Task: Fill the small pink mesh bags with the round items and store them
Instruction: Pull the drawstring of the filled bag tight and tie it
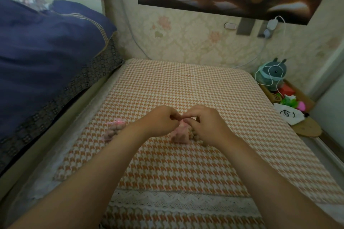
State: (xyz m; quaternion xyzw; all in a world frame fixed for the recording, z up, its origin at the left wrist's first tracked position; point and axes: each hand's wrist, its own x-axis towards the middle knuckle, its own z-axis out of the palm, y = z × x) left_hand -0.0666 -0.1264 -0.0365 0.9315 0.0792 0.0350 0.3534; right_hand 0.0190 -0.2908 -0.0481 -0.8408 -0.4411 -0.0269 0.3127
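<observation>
1. Head view, the hands: the left hand (160, 121) and the right hand (206, 124) are drawn together at the middle of the worktop (186, 83). Their fingers are curled and their fingertips meet. Both pinch the neck of a pink mesh bag (179, 134). Exactly what each fingertip holds there, cord or mesh, is too small to tell.

2. Head view, the bag: its body hangs just below the meeting fingertips and rests on the houndstooth cloth (186, 163). The long axis runs roughly upright, with the neck up at the fingers and the bulging bottom on the cloth. It lies between the two hands, so neither is clearly the nearer.

3. Head view, the round items (195, 135): a small brownish cluster sits just right of the bag, partly under the right hand. The right hand is therefore the nearer one for picking up more.

4. Head view, the second pink mesh bag (114, 129): it looks filled and lies on the cloth to the left, just beside the left forearm. It is apart from the bag being held, and the left hand is nearer to it.

5. Judgement: the step in hand seems to be closing or opening the neck. A closing pull would spread the hands apart sideways, across the bag's upright axis.
</observation>
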